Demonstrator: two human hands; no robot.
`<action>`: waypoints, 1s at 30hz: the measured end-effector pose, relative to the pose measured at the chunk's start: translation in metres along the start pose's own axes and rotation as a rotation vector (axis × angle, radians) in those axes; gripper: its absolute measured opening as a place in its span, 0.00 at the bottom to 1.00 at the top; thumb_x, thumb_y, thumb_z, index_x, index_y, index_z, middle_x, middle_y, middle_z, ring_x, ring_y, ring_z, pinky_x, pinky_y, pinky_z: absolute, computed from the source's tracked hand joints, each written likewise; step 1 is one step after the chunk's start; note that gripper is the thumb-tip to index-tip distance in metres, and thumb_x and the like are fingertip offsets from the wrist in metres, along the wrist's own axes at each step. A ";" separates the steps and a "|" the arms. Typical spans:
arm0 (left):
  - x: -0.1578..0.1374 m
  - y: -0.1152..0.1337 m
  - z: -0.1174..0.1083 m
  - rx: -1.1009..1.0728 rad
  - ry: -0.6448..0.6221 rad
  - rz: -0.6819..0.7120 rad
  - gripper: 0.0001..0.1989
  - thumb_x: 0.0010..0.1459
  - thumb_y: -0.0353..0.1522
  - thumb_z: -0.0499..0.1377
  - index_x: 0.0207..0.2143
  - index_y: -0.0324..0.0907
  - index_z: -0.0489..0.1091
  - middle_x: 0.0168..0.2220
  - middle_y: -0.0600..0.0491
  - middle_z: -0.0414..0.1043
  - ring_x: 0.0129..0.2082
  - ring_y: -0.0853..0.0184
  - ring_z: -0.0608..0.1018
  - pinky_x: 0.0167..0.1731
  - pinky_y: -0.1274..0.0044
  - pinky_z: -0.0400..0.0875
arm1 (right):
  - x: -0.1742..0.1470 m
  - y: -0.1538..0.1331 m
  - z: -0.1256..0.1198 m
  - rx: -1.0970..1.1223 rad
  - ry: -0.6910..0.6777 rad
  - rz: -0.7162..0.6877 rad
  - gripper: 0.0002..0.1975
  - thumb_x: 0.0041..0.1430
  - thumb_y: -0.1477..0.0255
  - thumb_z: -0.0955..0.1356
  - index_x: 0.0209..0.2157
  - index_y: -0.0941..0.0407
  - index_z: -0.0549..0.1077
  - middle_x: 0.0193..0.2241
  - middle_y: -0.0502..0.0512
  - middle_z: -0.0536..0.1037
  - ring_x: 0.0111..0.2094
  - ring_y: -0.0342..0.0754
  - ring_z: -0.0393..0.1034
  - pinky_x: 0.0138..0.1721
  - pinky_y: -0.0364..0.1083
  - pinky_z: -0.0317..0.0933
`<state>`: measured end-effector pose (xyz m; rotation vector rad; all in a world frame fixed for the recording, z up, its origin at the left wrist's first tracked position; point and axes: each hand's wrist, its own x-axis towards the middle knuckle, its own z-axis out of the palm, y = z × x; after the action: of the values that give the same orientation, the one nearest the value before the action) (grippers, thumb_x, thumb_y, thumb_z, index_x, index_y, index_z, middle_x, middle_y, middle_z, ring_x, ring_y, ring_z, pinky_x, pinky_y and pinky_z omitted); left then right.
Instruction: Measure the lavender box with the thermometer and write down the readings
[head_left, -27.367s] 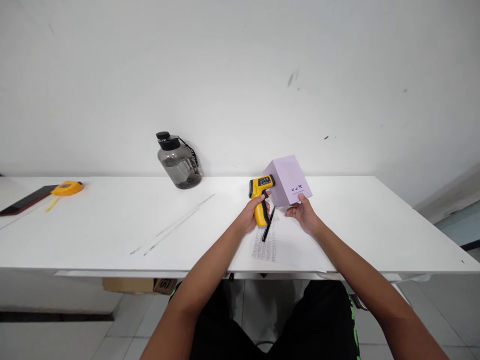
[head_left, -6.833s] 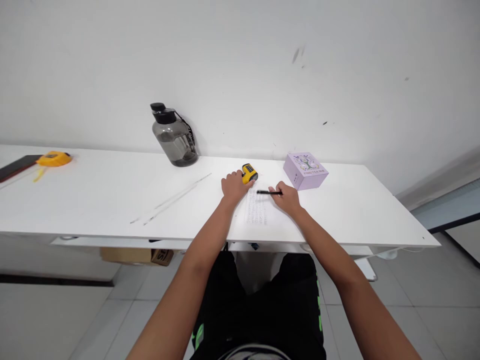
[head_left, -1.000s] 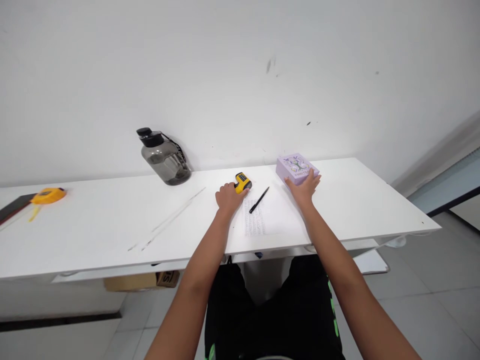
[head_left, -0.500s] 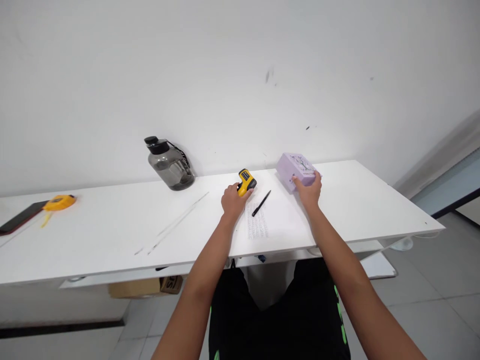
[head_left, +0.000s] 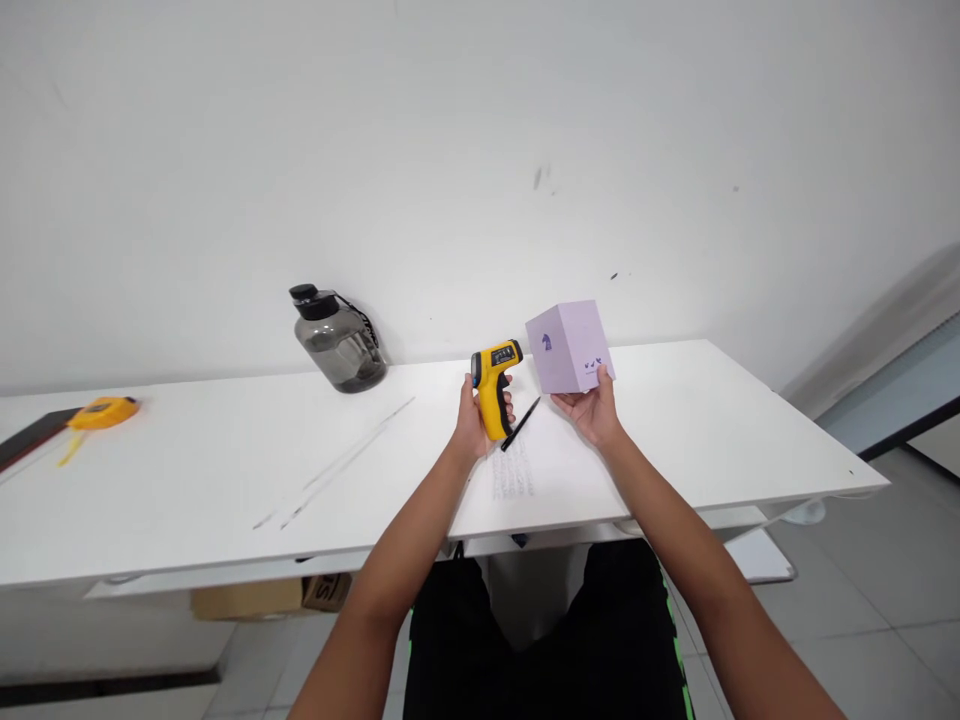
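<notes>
My left hand [head_left: 474, 415] is closed round a yellow and black infrared thermometer [head_left: 492, 392], its handle pointing down toward me and its small display facing up. To the right, my right hand [head_left: 591, 408] grips a lilac box [head_left: 583, 345] from below, thumb on its front face. The box is tilted, with a dark horse-head print on one side and small purple marks on the other. Between the hands a black pen [head_left: 520, 424] lies on a sheet of paper [head_left: 517, 478] covered in handwriting.
A grey translucent water bottle [head_left: 341, 345] with a black lid stands by the wall. At the far left of the white table [head_left: 360, 500] are a yellow tape measure [head_left: 105, 412] and a dark flat object [head_left: 34, 437]. A cardboard box [head_left: 251, 598] sits below the table.
The thermometer has been picked up and turned so its handle points toward me. The lilac box has been lifted and tipped, showing other faces, and moved slightly left.
</notes>
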<state>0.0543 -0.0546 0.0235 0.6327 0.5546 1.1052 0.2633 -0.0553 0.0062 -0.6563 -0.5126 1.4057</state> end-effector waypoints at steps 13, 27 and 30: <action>-0.002 0.002 0.004 -0.091 0.029 -0.083 0.34 0.62 0.58 0.46 0.45 0.39 0.73 0.24 0.53 0.68 0.21 0.70 0.70 0.23 0.77 0.68 | -0.005 0.008 0.002 -0.109 -0.072 -0.035 0.27 0.55 0.48 0.70 0.52 0.47 0.71 0.52 0.52 0.78 0.47 0.51 0.77 0.48 0.52 0.75; 0.004 -0.005 -0.003 -0.098 -0.024 -0.117 0.35 0.63 0.58 0.47 0.45 0.37 0.74 0.25 0.52 0.69 0.21 0.70 0.72 0.24 0.77 0.70 | -0.006 0.015 0.004 -0.102 -0.081 0.010 0.23 0.56 0.50 0.71 0.49 0.46 0.71 0.48 0.51 0.80 0.43 0.49 0.77 0.44 0.51 0.76; 0.005 -0.004 -0.003 -0.095 -0.006 -0.121 0.35 0.62 0.58 0.47 0.45 0.37 0.74 0.25 0.51 0.69 0.21 0.70 0.72 0.23 0.77 0.70 | -0.005 0.017 0.003 -0.091 -0.087 0.016 0.23 0.56 0.50 0.71 0.50 0.46 0.71 0.49 0.50 0.79 0.42 0.49 0.78 0.44 0.51 0.76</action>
<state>0.0570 -0.0510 0.0180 0.5131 0.5260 1.0091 0.2486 -0.0588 -0.0026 -0.6751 -0.6444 1.4367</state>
